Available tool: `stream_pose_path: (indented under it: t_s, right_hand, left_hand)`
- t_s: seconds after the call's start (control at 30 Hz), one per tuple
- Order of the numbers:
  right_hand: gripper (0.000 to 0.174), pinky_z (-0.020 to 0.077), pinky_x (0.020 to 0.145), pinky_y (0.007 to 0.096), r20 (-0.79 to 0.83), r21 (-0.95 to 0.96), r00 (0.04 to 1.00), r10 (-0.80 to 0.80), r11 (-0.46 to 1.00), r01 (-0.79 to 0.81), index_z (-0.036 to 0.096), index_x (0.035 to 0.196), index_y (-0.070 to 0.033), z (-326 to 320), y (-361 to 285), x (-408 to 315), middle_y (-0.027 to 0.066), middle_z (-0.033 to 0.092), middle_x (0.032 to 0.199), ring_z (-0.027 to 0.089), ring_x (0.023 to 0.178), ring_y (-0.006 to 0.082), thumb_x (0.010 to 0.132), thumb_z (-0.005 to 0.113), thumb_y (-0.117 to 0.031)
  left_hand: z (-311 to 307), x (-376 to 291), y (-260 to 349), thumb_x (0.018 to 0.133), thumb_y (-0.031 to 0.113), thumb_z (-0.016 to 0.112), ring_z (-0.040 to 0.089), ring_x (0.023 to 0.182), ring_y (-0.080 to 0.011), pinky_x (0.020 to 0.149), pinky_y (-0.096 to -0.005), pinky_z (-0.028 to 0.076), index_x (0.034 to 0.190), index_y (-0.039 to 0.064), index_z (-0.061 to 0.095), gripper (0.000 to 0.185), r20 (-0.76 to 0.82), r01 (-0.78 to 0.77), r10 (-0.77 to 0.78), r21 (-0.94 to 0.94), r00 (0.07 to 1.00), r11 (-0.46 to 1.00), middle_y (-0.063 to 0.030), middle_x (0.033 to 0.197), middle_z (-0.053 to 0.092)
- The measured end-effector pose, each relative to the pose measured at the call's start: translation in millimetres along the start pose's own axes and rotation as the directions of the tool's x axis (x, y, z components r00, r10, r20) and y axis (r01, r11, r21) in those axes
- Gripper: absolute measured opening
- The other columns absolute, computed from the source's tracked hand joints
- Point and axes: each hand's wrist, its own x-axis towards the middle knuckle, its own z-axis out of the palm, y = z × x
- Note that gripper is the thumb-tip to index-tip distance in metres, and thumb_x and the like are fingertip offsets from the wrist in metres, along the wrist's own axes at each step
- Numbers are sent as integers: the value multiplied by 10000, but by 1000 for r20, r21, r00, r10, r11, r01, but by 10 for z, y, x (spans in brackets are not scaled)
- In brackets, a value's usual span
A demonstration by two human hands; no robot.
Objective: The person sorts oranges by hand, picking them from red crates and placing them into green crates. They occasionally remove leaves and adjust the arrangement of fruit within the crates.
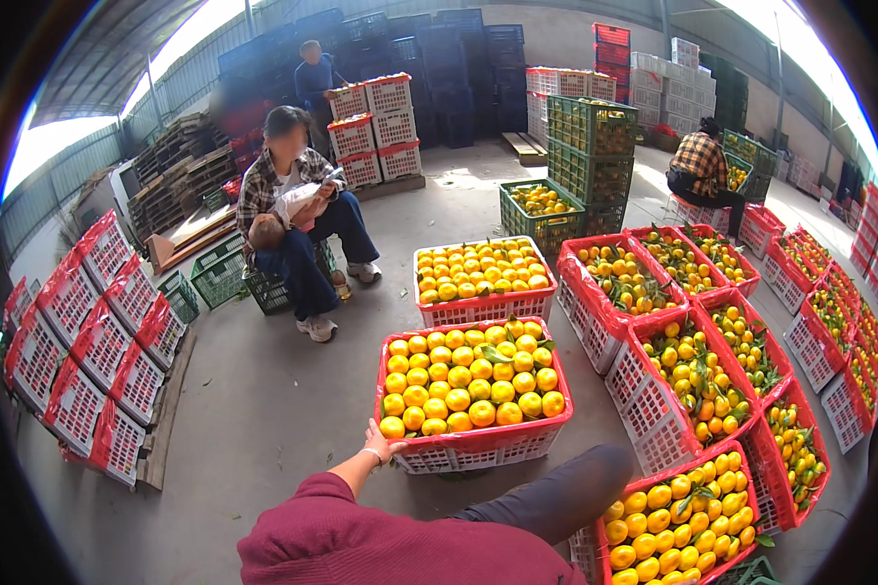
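Note:
My left hand (379, 444) is on the near left corner of a white plastic crate (475, 455) with a red plastic liner folded over its rim. Rows of orange mandarins (459, 376) fill the crate to the top, with a few green leaves among them. The hand's grip is at the liner and crate edge; part of the fingers is hidden. Out of view is my right hand. Just behind stands a second lined crate (483, 311), also topped with neat rows of mandarins.
Lined crates of loose mandarins (691, 373) stand at right; a neatly packed crate (680, 523) is near my knee. Stacked lined crates (95, 351) sit on a pallet at left. A seated person (293, 212) holds a baby. Green crates (589, 161) rise behind. Two other people are farther back.

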Motion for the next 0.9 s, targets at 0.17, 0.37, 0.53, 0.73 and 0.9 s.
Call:
stream_pose_path:
  t_s: [0.17,0.37,0.53,0.73,0.9]
  right_hand:
    - [1036,518,1016,568,-1,1,1000,0,1000,0,599,1192,220,-11,19,-16,443,627,1194,629,1168,549,915,491,-772]
    - [1061,519,1013,571,-7,10,1000,4,1000,-4,613,1168,224,-52,40,3,445,631,1180,631,1160,551,908,479,-796]
    - [1082,520,1010,573,-17,24,1000,16,1000,-16,624,1148,226,-128,162,57,447,635,1168,633,1155,553,903,468,-816]
    - [1109,521,1007,575,-21,77,999,46,996,-44,638,1124,230,-186,425,279,449,639,1153,635,1147,556,897,455,-840]
    - [1065,510,1027,564,-72,35,993,89,996,-87,588,1228,204,-19,434,410,436,625,1218,617,1184,554,921,459,-808]
  left_hand:
    - [21,47,-80,719,534,916,258,1544,-399,1247,-431,309,1625,22,-145,1486,-21,-21,21,-7,1000,1000,-268,1667,183]
    - [47,62,-93,718,534,917,264,1541,-400,1246,-430,312,1624,28,-155,1493,-22,-29,29,1,999,1000,-274,1662,189]
    - [11,0,-37,730,522,913,236,1555,-397,1248,-426,308,1625,38,-160,1479,-4,18,-18,17,1000,1000,-269,1677,157]
    - [32,7,71,757,484,906,268,1540,-411,1242,-431,322,1630,43,-145,1435,-5,-26,26,1,1000,1000,-271,1678,148]
    - [34,62,-51,734,373,945,323,1505,-421,1234,-437,342,1634,50,-126,1436,-51,-62,59,-71,997,996,-284,1660,171]
